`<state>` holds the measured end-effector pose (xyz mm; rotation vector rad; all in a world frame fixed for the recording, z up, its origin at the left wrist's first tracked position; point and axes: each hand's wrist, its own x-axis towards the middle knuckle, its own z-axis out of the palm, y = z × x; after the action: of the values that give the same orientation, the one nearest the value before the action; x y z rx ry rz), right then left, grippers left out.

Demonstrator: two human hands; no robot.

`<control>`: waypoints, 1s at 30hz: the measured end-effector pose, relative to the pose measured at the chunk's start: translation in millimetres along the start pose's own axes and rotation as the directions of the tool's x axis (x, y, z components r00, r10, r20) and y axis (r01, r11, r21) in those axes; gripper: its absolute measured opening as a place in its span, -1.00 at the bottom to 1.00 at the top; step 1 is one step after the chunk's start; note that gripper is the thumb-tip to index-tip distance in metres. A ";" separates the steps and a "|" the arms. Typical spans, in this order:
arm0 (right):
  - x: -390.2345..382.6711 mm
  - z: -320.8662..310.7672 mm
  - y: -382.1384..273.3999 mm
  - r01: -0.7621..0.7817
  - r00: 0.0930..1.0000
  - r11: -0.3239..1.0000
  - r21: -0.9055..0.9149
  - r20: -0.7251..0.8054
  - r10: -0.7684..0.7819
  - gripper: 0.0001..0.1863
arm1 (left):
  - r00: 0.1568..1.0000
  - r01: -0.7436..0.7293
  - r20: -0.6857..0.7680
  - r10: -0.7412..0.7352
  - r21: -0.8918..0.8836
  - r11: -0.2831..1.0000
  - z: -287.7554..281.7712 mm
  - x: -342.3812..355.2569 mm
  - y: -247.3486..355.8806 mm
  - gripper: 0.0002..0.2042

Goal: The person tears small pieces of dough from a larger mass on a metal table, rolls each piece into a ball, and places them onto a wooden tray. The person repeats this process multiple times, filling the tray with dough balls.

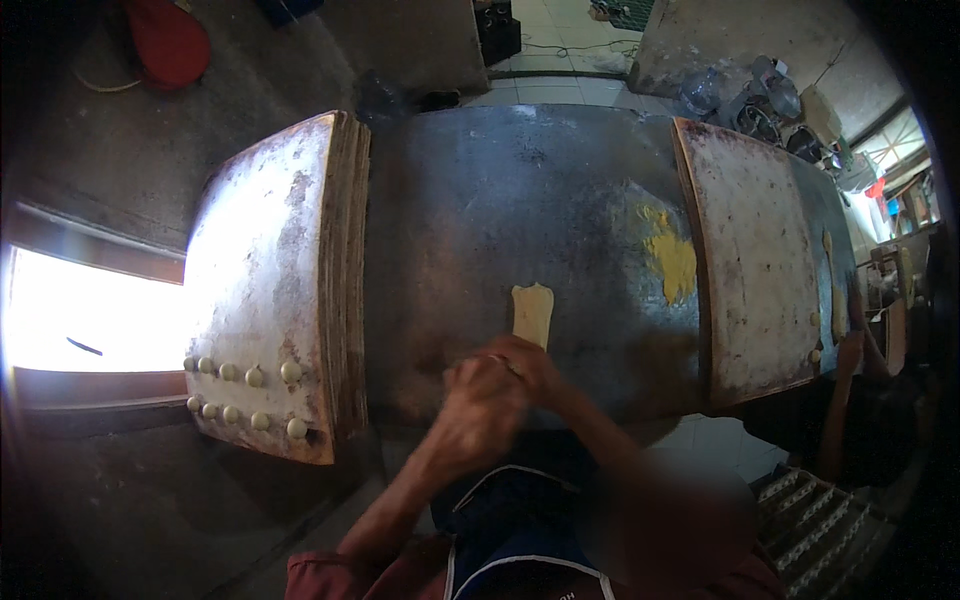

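Note:
A flat, pale dough strip lies lengthwise on the dark worktable, its far end flared. Its near end passes beneath my two hands, which are close together at the table's near side. My right hand is closed over that end with fingers curled. Against it, my left hand is also closed and slightly blurred; whatever its fingers hold is hidden. A yellow, greasy smear marks the tabletop to the right.
A thick stack of worn boards stands at left, bearing two rows of small dough balls. More boards sit at right. Beyond them, another person's arm reaches toward a long dough strip. A metal rack stands lower right.

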<state>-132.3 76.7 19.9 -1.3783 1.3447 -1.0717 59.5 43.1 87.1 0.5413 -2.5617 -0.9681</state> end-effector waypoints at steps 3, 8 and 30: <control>-62.5 -35.4 -3.3 -0.002 0.922 0.788 -0.615 -0.307 -0.237 -0.47 | 0.988 0.115 -0.116 -0.099 0.140 0.983 -10.1 -10.4 -49.0 -0.84; -60.3 -53.8 20.2 -0.444 0.820 0.490 -0.750 -0.561 -0.116 -0.51 | 0.696 0.675 -0.409 -0.590 0.095 0.732 23.7 33.3 -131.4 -0.59; -52.5 -92.1 52.1 -0.239 0.938 0.706 -0.666 -0.347 -0.010 -0.72 | 0.738 0.580 -0.455 -0.498 0.050 0.813 66.7 28.7 -109.8 -0.75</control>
<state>-235.0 126.3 -10.8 -1.6553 2.2225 -0.7283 29.8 -9.7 -29.8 1.4507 -2.1286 -0.6590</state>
